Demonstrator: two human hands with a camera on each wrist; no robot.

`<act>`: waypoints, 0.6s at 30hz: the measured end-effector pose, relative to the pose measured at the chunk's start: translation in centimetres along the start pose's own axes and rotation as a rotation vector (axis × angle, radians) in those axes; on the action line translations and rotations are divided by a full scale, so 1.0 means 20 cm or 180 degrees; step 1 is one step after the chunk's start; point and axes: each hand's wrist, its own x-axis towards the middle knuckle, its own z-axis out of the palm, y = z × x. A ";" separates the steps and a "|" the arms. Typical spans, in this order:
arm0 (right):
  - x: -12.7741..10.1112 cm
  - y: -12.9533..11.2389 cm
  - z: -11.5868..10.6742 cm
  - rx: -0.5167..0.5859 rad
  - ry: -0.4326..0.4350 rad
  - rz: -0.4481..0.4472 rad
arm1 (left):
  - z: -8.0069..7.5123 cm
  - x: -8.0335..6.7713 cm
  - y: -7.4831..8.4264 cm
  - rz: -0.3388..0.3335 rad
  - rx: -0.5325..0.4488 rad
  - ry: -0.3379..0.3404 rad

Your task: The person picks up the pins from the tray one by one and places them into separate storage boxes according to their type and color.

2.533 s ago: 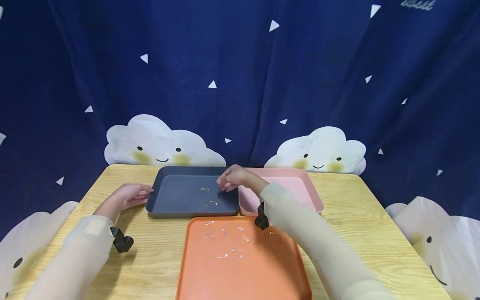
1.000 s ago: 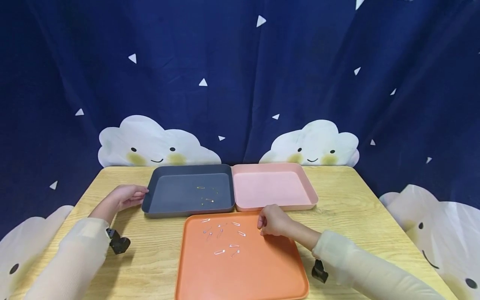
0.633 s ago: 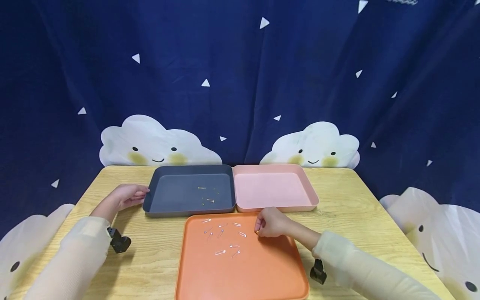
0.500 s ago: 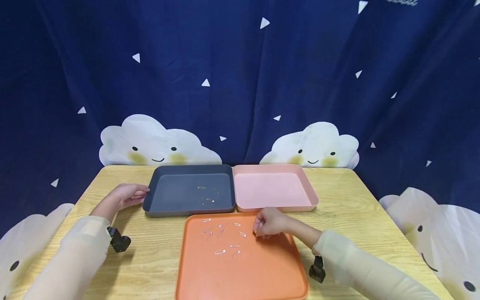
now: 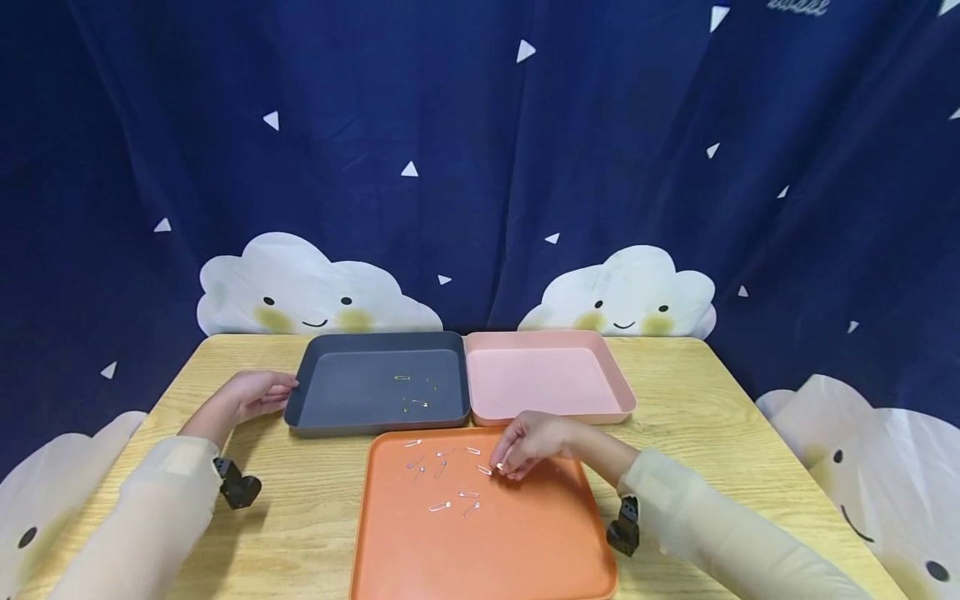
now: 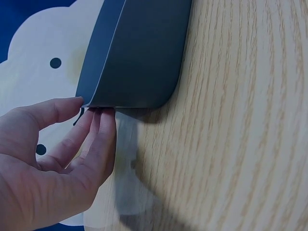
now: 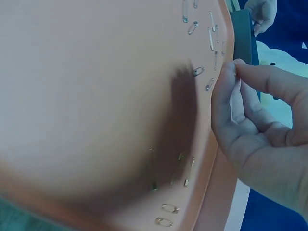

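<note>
My left hand (image 5: 258, 393) grips the dark grey tray (image 6: 139, 62) at its corner, thumb at the rim and fingertips against the outer wall. My right hand (image 5: 534, 446) is over the upper right of the orange tray (image 5: 480, 567), thumb and forefinger pinching a small shiny safety pin (image 5: 500, 467), mostly hidden by the fingertips. Silver safety pins (image 5: 440, 506) lie scattered left of that hand on the orange tray. More pins (image 7: 170, 208) show under and beside its shadow in the right wrist view. Several gold safety pins (image 5: 402, 377) lie in the grey tray.
A pink tray (image 5: 547, 379) stands against the grey tray's right side, behind the orange one. All three rest on a wooden table (image 5: 292, 517). A dark blue curtain (image 5: 360, 167) with white clouds hangs behind the table's back edge.
My right hand has come from above the grey tray down to the orange tray, then shifted slightly left with a pin at its fingertips. The left hand stays at the grey tray's edge.
</note>
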 end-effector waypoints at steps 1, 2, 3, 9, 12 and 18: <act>0.01 -0.01 0.00 0.0018 -0.0015 0.0009 | 0.00 0.00 0.00 -0.0004 0.0002 0.0003; 0.01 -0.02 0.00 0.0023 -0.0022 0.0011 | 0.00 0.00 0.00 -0.0010 0.0002 0.0009; 0.02 -0.03 -0.01 0.0037 -0.0034 0.0016 | 0.00 0.00 0.00 -0.0015 0.0007 0.0011; 0.07 -0.10 -0.03 0.0053 -0.0076 0.0056 | 0.00 -0.01 0.00 -0.0032 -0.0035 0.0007; 0.10 -0.13 -0.05 0.0114 -0.0089 0.0090 | 0.00 -0.01 0.00 -0.0035 -0.0051 0.0008; 0.16 -0.21 -0.08 0.0303 -0.0128 0.0060 | 0.00 0.00 0.00 -0.0028 -0.0068 0.0009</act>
